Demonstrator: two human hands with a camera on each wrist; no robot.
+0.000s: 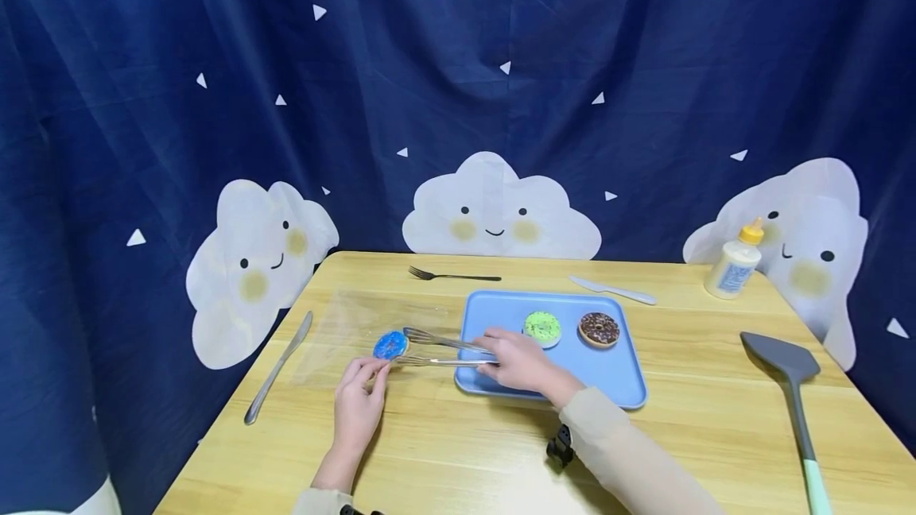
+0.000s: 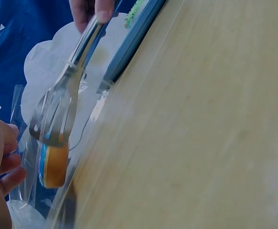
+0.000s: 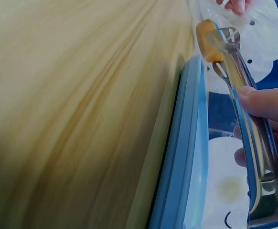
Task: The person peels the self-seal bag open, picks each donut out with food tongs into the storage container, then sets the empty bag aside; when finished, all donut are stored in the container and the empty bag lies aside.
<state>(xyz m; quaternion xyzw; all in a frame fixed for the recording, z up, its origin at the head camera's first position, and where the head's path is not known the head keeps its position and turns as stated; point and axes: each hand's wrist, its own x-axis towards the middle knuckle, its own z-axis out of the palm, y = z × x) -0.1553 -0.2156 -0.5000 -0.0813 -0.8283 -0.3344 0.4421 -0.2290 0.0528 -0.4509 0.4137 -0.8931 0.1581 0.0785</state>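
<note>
My right hand grips metal tongs that point left across the near end of the tray. At their tips sits a blue-iced donut, its tan side showing in the left wrist view. A clear plastic bag lies flat around that spot, and the donut and tong heads appear to be inside its mouth. Thumb and fingertips of my left hand pinch the bag's near edge just below the donut. Whether both tong heads press on the donut is hard to tell.
On the blue tray lie a green-iced donut and a chocolate donut. A fork and two knives lie around. At right are a bottle and a grey spatula.
</note>
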